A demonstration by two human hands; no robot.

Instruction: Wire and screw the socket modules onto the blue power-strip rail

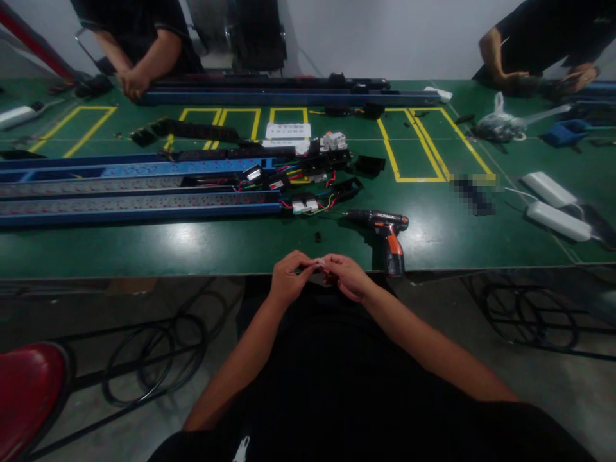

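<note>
My left hand (290, 276) and my right hand (347, 276) meet at the front edge of the green table. Their fingertips pinch a small pale object (319, 262), too small to identify. Just beyond them lies a small black piece (318, 237). A black and orange cordless drill (391, 237) rests on its side to the right, its bit pointing left. Beyond my left hand, long blue metal channels (216, 215) with grey strips inside end in coloured wires and a white connector block (305, 205).
Across the green table (216, 247), one person's clasped hands (133, 82) rest at the left; another person handles something at the right. White power adapters (558, 220) and a plastic bag (498, 122) lie right. A red stool (33, 391) stands lower left.
</note>
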